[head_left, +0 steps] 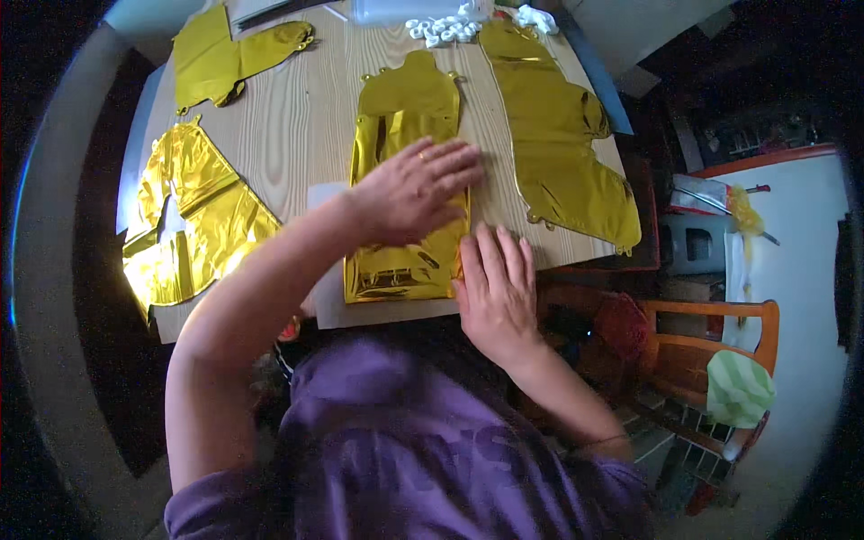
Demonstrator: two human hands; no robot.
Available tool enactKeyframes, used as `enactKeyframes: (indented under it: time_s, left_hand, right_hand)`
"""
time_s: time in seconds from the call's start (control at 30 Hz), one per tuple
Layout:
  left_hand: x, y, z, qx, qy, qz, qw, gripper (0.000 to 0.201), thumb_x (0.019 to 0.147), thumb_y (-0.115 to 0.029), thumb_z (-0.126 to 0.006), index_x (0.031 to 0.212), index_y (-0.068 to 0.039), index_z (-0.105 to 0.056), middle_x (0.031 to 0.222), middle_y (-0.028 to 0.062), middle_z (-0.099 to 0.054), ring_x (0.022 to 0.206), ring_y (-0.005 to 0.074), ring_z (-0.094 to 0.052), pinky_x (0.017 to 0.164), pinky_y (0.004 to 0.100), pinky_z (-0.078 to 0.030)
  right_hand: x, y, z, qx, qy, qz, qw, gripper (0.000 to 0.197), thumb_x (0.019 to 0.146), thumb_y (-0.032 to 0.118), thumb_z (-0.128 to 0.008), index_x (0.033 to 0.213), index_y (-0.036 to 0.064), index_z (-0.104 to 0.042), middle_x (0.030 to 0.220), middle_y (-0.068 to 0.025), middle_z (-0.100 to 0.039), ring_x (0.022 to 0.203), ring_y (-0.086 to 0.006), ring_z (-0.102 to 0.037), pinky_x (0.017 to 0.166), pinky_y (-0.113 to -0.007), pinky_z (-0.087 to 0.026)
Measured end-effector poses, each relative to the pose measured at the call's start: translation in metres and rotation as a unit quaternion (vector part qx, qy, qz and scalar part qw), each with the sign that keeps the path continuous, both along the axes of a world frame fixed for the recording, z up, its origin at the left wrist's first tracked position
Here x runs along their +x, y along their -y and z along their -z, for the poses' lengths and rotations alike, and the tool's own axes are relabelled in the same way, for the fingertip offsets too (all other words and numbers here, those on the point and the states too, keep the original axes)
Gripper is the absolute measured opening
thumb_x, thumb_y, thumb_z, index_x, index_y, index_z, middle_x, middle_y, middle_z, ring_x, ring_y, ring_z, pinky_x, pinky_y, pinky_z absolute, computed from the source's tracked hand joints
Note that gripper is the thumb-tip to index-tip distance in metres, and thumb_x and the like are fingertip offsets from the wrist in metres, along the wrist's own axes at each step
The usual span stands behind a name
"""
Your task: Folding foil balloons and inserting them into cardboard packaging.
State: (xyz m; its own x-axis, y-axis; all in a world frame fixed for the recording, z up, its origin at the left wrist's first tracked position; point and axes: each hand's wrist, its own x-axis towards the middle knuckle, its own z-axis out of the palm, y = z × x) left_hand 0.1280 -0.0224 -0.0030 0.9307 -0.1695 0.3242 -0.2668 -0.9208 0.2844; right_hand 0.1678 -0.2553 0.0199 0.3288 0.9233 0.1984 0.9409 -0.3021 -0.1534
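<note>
A flat gold foil balloon (409, 94) lies lengthwise on the wooden table in front of me, with small tabs along its edge. My left hand (416, 191) is spread across its middle, palm down, fingers stretched toward the right. At the balloon's lower right edge rests my right hand (495, 288), its fingers extended and pointing away from me; the thumb's contact with the foil is partly hidden. Neither hand visibly grips anything. A white sheet (331, 309) shows under the balloon's near end.
Other flat gold foil balloons lie around: one at far left (216, 58), a crinkled one at near left (211, 184), a long one on the right (558, 126). Small white pieces (443, 32) and a clear container (382, 11) sit at the back. A wooden chair (711, 351) stands at right.
</note>
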Motion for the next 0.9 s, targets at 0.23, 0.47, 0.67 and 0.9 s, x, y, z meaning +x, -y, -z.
enactKeyframes:
  time_s: [0.23,0.47,0.67,0.9]
  left_hand:
    - [0.041,-0.052,-0.003,-0.005,0.069,-0.195,0.978,0.066,0.088,-0.036,-0.070,0.144,-0.012,-0.046,0.149,0.0191,-0.043,0.131,0.0413,-0.047,0.111,0.0489,-0.039]
    - [-0.053,-0.040,-0.054,-0.142,-0.068,-0.305,0.939,0.057,0.086,-0.032,-0.073,0.133,-0.005,-0.055,0.131,0.0197,-0.056,0.120,0.0395,-0.056,0.106,0.0462,-0.044]
    - [-0.126,0.020,-0.035,-0.046,-0.096,-0.157,0.982,0.069,0.081,-0.033,-0.076,0.142,-0.011,-0.050,0.150,0.0196,-0.040,0.140,0.0422,-0.034,0.114,0.0542,-0.031]
    - [-0.151,0.036,-0.024,-0.031,-0.110,-0.249,0.962,0.068,0.084,-0.035,-0.072,0.143,-0.011,-0.049,0.152,0.0198,-0.039,0.143,0.0416,-0.033,0.116,0.0548,-0.028]
  right_hand:
    - [0.003,0.003,0.001,-0.013,-0.024,0.003,1.000,0.058,0.087,0.027,-0.067,0.136,0.0009,-0.050,0.146,-0.0214,-0.041,0.136,-0.0417,-0.036,0.115,-0.059,-0.024]
    - [0.010,0.002,-0.002,0.013,-0.062,-0.007,0.998,0.058,0.086,0.020,-0.068,0.137,0.0017,-0.050,0.144,-0.0234,-0.041,0.136,-0.0428,-0.036,0.113,-0.059,-0.026]
    - [0.030,-0.010,-0.016,0.016,-0.131,-0.043,0.990,0.060,0.084,0.026,-0.071,0.134,0.0006,-0.050,0.143,-0.0278,-0.040,0.133,-0.0489,-0.036,0.114,-0.061,-0.026]
    - [0.026,-0.022,-0.011,0.018,-0.054,-0.039,0.998,0.054,0.087,0.025,-0.068,0.132,0.0016,-0.051,0.140,-0.0278,-0.042,0.131,-0.0480,-0.038,0.113,-0.059,-0.028]
